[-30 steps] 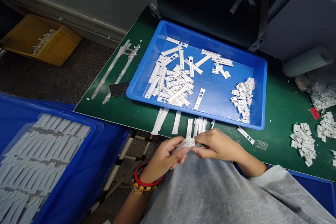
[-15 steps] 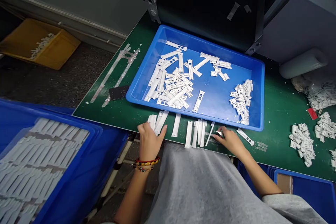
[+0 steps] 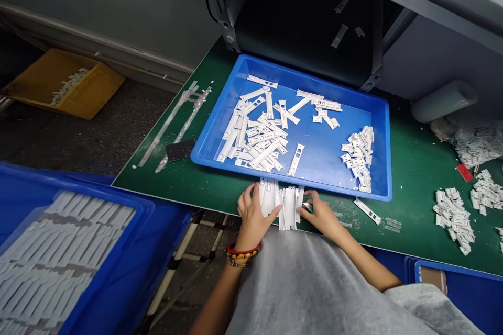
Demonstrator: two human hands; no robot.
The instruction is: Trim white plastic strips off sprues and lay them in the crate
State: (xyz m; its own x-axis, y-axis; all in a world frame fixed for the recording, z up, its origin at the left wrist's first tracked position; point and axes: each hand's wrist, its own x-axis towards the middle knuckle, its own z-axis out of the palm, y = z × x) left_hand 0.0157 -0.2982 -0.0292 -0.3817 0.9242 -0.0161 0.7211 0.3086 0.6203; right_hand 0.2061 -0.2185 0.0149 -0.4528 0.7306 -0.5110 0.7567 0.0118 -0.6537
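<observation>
White plastic strips (image 3: 280, 204) stand bunched in a tight stack at the front edge of your green worktop (image 3: 416, 167), just below the tray's near rim. A large blue crate (image 3: 157, 241) sits at your lower left, holding rows of similar strips under clear plastic (image 3: 58, 267), and a yellow crate (image 3: 98, 84) lies on the floor beyond it, with white pieces inside. On the worktop, the blue tray (image 3: 208, 120) carries a loose heap of long strips (image 3: 255, 131) and, toward its right side, a cluster of short pieces (image 3: 357, 159). More short pieces sit in a pile (image 3: 454, 220) on the bare green to the right of the tray. Your hands are apart, one at each side of the stack: the left hand (image 3: 253, 214) has its fingers against the strips, and the right hand (image 3: 320, 218) presses in from the other side. Something small glints at your right fingertips (image 3: 308, 208), too small to tell what. Beaded bracelets (image 3: 243, 254) circle your left wrist.
</observation>
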